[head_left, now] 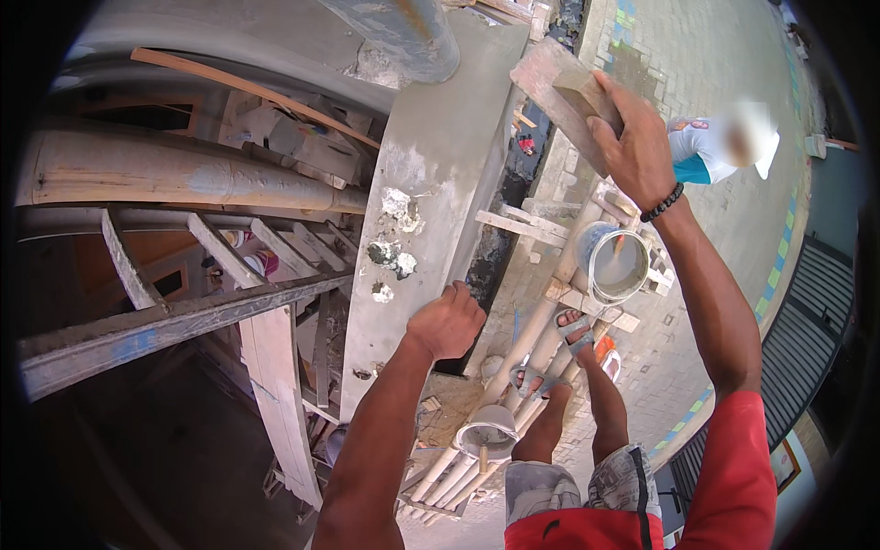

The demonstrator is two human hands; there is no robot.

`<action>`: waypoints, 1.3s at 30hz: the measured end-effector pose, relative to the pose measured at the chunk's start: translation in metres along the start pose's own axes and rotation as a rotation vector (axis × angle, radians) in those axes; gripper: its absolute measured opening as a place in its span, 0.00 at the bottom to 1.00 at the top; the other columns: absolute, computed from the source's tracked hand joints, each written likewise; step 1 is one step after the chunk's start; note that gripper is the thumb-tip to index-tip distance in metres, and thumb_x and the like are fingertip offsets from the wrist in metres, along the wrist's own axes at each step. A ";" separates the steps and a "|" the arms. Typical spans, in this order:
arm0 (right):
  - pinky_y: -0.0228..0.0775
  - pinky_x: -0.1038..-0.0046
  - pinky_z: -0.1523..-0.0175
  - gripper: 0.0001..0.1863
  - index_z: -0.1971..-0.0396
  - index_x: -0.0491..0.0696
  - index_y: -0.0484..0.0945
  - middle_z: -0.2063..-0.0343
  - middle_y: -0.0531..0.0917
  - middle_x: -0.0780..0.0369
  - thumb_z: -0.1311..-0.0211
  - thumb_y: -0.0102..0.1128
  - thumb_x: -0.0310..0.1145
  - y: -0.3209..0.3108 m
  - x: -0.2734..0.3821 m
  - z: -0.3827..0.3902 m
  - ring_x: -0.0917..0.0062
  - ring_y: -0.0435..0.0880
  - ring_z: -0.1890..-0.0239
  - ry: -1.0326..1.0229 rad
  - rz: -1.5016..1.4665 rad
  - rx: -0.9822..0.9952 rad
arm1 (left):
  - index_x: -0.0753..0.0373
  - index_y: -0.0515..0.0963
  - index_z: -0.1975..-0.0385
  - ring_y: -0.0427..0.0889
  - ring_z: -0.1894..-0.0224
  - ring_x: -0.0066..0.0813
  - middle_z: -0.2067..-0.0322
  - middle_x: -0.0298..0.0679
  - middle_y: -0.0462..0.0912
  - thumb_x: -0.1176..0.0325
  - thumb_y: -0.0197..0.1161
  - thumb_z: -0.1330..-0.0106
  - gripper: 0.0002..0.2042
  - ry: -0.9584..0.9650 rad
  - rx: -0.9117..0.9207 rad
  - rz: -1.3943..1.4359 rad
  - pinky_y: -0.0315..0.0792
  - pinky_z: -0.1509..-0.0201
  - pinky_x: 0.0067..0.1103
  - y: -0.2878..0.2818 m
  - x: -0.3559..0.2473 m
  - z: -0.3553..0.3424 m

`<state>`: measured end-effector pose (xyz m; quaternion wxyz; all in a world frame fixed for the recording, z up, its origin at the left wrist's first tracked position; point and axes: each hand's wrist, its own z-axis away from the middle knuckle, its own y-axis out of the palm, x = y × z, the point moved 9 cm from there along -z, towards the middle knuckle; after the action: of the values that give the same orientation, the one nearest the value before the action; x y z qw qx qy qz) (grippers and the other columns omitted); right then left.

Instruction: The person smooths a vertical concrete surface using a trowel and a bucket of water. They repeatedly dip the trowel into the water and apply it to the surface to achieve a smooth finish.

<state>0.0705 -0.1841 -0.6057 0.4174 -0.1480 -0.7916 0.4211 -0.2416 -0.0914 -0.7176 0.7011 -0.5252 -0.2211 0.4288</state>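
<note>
My right hand [632, 137] is raised at the upper right, closed round the block handle of a worn hand float [555, 87]. The float's flat board is tilted, beside the far end of a grey plastered concrete ledge [440, 151]. My left hand [447, 323] is curled closed at the ledge's right edge, knuckles up. Whatever its fingers hold, if anything, is hidden. Rough holes with white patches [394, 247] mark the ledge's face to the left of that hand.
I stand on bamboo poles [513, 376] above a paved street [715, 238]. A bucket [619, 266] and a smaller pail [486, 433] rest on the poles. A ladder-like frame [183, 316] and thick bamboo pole [174, 170] lie left. A person [710, 147] is below.
</note>
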 end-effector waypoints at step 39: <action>0.71 0.63 0.53 0.19 0.56 0.42 0.73 0.64 0.80 0.53 0.52 0.58 0.24 0.073 0.086 0.000 0.57 0.76 0.59 -0.226 0.041 0.444 | 0.65 0.80 0.66 0.76 0.51 0.51 0.65 0.47 0.82 0.60 0.60 0.49 0.16 0.000 0.020 0.059 0.72 0.46 0.33 0.002 0.001 -0.001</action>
<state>0.0096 -0.0900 -0.6173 0.3399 -0.0209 -0.7182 0.6068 -0.2412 -0.0915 -0.7204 0.6934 -0.5245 -0.2013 0.4512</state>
